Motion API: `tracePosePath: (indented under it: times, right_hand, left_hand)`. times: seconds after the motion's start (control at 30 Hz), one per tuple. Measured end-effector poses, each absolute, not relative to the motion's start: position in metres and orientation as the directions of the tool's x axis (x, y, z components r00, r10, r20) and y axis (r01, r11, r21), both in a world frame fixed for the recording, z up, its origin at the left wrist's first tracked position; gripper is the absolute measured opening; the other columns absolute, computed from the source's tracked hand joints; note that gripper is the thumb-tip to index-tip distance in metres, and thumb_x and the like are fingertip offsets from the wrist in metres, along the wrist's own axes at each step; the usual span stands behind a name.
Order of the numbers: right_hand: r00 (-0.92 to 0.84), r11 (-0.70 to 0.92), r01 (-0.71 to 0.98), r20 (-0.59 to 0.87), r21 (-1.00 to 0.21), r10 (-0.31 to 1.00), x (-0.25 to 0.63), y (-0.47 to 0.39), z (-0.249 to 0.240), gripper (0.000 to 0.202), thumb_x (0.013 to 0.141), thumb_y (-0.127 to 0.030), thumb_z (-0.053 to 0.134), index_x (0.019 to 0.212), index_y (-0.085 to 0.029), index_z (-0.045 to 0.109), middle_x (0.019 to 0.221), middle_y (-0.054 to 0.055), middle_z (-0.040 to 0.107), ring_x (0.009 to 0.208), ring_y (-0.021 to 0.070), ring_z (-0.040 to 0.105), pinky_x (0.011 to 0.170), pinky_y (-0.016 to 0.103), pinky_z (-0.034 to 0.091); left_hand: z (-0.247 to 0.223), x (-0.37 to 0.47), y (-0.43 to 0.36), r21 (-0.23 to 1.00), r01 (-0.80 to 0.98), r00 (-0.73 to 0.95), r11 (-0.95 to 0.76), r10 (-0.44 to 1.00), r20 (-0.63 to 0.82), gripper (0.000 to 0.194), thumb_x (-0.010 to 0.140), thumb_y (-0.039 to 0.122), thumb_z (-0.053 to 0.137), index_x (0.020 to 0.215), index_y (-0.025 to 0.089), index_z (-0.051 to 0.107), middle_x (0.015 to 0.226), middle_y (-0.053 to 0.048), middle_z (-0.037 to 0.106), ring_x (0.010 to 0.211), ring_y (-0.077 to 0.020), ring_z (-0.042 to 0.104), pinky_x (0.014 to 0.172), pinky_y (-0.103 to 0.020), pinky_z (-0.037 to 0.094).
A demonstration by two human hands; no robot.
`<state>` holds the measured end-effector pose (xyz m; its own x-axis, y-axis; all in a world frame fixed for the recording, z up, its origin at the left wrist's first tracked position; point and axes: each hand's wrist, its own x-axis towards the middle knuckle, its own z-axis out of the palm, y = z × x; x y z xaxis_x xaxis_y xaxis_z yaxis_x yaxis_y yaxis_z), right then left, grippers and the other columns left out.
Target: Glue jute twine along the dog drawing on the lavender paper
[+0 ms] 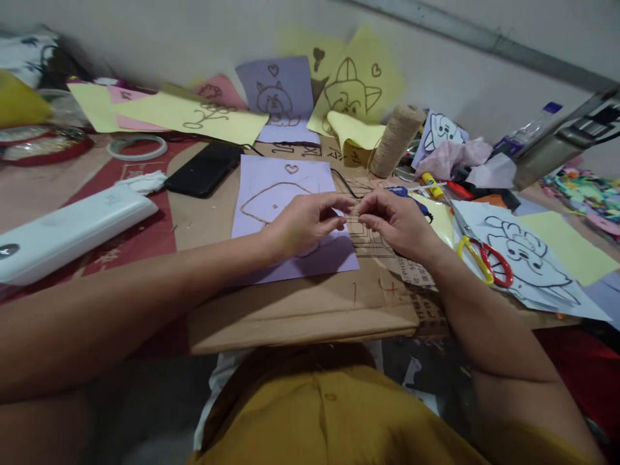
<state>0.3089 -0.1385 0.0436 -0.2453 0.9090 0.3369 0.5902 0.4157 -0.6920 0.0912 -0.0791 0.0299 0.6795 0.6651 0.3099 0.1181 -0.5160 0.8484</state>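
A purple sheet (pixel 290 258) lies on the cardboard-covered table in front of me, with a fish-like outline and a small heart in brown twine along its lines. My left hand (pixel 305 226) is over the sheet's right half, fingers curled toward the thumb. Just past the sheet's right edge, my right hand (pixel 397 223) has its fingertips pinched together, close to the left fingertips. Whatever thin thing may be between the fingers is too small to make out. Behind the right hand, a blue glue gun (pixel 422 208) shows in part.
A spool of twine (pixel 397 141) stands behind my hands. To the right are scissors (pixel 490 261), a drawing of a cartoon animal (pixel 527 258) and a yellow glue stick (pixel 433 185). A black phone (pixel 203 169), tape roll (pixel 137 147) and white device (pixel 72 232) lie left.
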Motion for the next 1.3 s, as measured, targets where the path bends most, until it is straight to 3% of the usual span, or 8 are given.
tracePosePath:
  times: [0.23,0.37,0.63,0.87,0.97,1.1,1.2,1.3]
  right_hand:
    - [-0.166,0.346,0.328,0.307,-0.879,0.937,0.302,-0.133,0.031,0.035,0.087,-0.051,0.079,0.096,-0.022,0.061,0.078,-0.002,0.063,0.062,0.0101,0.054,0.057,0.027,0.045]
    - [-0.096,0.35,0.28,0.337,-0.894,0.937,0.297,-0.133,0.03,0.041,0.092,-0.062,0.068,0.103,-0.023,0.061,0.082,0.0,0.066,0.065,0.0105,0.057,0.06,0.026,0.048]
    - [-0.088,0.445,0.568,0.487,-0.692,0.869,0.292,-0.139,0.032,0.032,0.099,-0.053,0.06,0.112,-0.024,0.061,0.105,0.006,0.066,0.09,0.0177,0.062,0.08,0.034,0.053]
    - [-0.154,0.446,0.736,0.517,-0.508,0.842,0.284,-0.139,0.035,0.018,0.1,-0.04,0.059,0.092,-0.024,0.064,0.091,0.005,0.067,0.084,0.0204,0.059,0.08,0.036,0.048]
    - [-0.137,0.441,0.737,0.527,-0.511,0.839,0.282,-0.139,0.035,0.022,0.1,-0.043,0.059,0.09,-0.024,0.064,0.088,0.004,0.067,0.08,0.0194,0.057,0.078,0.035,0.046]
    - [-0.164,0.461,0.71,0.511,-0.533,0.844,0.291,-0.135,0.041,0.027,0.099,-0.048,0.06,0.091,-0.023,0.062,0.088,0.004,0.067,0.081,0.0186,0.059,0.078,0.034,0.047]
    - [-0.015,0.327,0.787,0.513,-0.524,0.858,0.324,-0.128,0.048,0.026,0.099,-0.047,0.059,0.105,-0.022,0.062,0.104,0.009,0.068,0.092,0.0216,0.062,0.086,0.037,0.049]
    - [0.277,-0.087,0.902,0.414,-0.422,0.867,0.369,-0.117,0.047,0.028,0.097,-0.039,0.06,0.113,-0.016,0.062,0.116,0.017,0.067,0.107,0.0297,0.063,0.099,0.046,0.046]
  left_hand:
    - [0.025,0.093,-0.079,0.905,0.092,0.659,-0.415,0.707,0.256,0.023,0.087,0.037,0.071,0.093,0.015,0.079,0.077,-0.001,0.071,0.068,-0.0111,0.057,0.066,-0.024,0.044]
    - [0.028,0.091,-0.08,0.955,0.07,0.605,-0.288,0.773,0.189,0.028,0.084,0.043,0.074,0.083,0.014,0.076,0.068,0.001,0.061,0.063,-0.0101,0.047,0.06,-0.024,0.036]
    - [0.03,0.087,-0.082,0.981,0.065,0.569,-0.185,0.814,0.116,0.034,0.078,0.049,0.081,0.08,0.015,0.075,0.065,0.001,0.056,0.062,-0.0105,0.044,0.059,-0.025,0.033]
    - [0.028,0.088,-0.081,0.962,0.048,0.57,-0.269,0.798,0.195,0.031,0.079,0.044,0.082,0.086,0.015,0.079,0.084,-0.004,0.071,0.076,-0.0139,0.057,0.072,-0.026,0.044]
    - [0.027,0.089,-0.083,0.99,-0.027,0.626,-0.138,0.77,0.124,0.031,0.082,0.042,0.081,0.096,0.014,0.077,0.076,-0.003,0.07,0.065,-0.0112,0.056,0.064,-0.025,0.043]
    - [0.025,0.092,-0.084,0.993,-0.102,0.651,0.052,0.759,0.027,0.032,0.08,0.043,0.085,0.085,0.013,0.073,0.078,-0.006,0.074,0.06,-0.0107,0.06,0.058,-0.024,0.046]
    - [0.023,0.093,-0.08,0.982,-0.16,0.592,0.099,0.806,0.015,0.031,0.076,0.038,0.088,0.082,0.013,0.072,0.08,-0.005,0.073,0.061,-0.0107,0.063,0.056,-0.023,0.047]
    - [0.021,0.091,-0.071,0.971,-0.216,0.542,0.101,0.84,0.033,0.028,0.075,0.034,0.088,0.079,0.013,0.071,0.08,-0.005,0.072,0.06,-0.0085,0.061,0.056,-0.021,0.046]
